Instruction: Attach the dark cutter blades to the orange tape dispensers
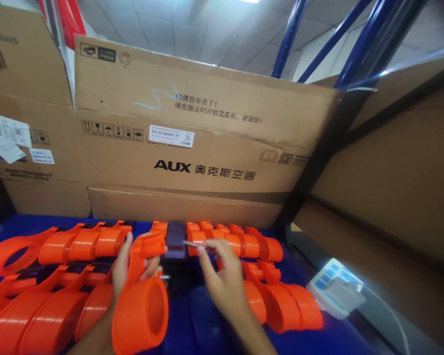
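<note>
Nearest the camera, a smooth orange part (138, 301), apparently molded plastic, is held with its broad ring low and its narrower, ribbed handle above. Left hand (122, 268): fingers curled around the handle, thumb upright along its side. Right hand (224, 276): thumb and forefinger pinch a thin stick (191, 244), probably metal, whose tip points toward the handle but appears apart from it. Behind the tip stands a dark box (176, 236). Similar orange rings (59, 320) lie in rows on the blue table (207, 320); a white case (338, 291) lies at right, and a cardboard panel (207, 148) closes the rear.

Handling (judged): the orange part should be light, fairly stiff and not fragile; its glossy ring may slip, so the ribbed handle offers the surer hold. The thin stick is slight and easily dropped, best pinched near its rear end.
</note>
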`<state>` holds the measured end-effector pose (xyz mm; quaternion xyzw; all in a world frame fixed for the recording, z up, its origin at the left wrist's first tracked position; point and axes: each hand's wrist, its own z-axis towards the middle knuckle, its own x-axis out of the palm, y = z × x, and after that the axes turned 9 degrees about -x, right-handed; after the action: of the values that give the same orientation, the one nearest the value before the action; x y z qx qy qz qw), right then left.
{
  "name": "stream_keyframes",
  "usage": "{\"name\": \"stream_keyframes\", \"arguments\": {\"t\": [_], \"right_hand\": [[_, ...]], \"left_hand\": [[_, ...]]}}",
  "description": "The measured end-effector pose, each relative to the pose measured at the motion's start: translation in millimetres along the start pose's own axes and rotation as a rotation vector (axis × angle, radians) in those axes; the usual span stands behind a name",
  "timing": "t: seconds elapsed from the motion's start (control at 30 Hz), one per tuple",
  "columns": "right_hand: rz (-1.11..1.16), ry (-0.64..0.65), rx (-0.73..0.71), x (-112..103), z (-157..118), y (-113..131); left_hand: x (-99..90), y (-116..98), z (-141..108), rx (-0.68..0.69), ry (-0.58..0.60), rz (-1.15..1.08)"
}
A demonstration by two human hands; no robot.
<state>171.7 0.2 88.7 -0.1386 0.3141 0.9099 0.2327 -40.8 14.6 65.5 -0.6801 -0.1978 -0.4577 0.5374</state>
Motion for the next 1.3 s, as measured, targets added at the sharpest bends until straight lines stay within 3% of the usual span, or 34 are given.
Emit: {"name": "stream_keyframes", "arguments": {"t": [0.1, 0.17, 0.37, 0.5, 0.63, 0.8, 0.93, 1.03, 1.17, 1.3], "right_hand": [[-0.056, 0.324, -0.172, 9, -5, 4], [-0.107, 0.454, -0.255, 17, -9, 6], [-0.173, 0.559, -0.312, 27, -15, 6], [-0.129, 0.445, -0.259, 17, -10, 9], [0.035, 0.271, -0.229, 3, -5, 13], [0.23, 0.365, -0.373, -8, -8, 23], [0.18, 0.403, -0.315, -3, -15, 30], [0.165, 0.268, -0.256, 2, -18, 26], [0.126, 0.04, -0.212, 2, -16, 14], [0.152, 0.01, -0.29, -4, -11, 11]], "left_hand": [[-0.5, 0, -2, -0.046, -0.01, -0.047], [0.3, 4, -1, -0.039, -0.001, -0.03], [4.6, 12, -1, 0.009, 0.027, 0.043], [4.8, 12, 2, 0.01, 0.007, 0.092], [7.9, 16, 5, 0.155, -0.226, 0.084], [10.8, 21, 6, 0.362, -0.49, 0.047], [7.9, 20, 6, 0.35, -0.516, 0.128], [6.0, 27, 2, 0.37, -0.435, 0.358], [6.1, 39, -5, 0.596, -0.27, 0.911], [13.1, 26, -13, 0.761, -0.285, 1.409]]}}
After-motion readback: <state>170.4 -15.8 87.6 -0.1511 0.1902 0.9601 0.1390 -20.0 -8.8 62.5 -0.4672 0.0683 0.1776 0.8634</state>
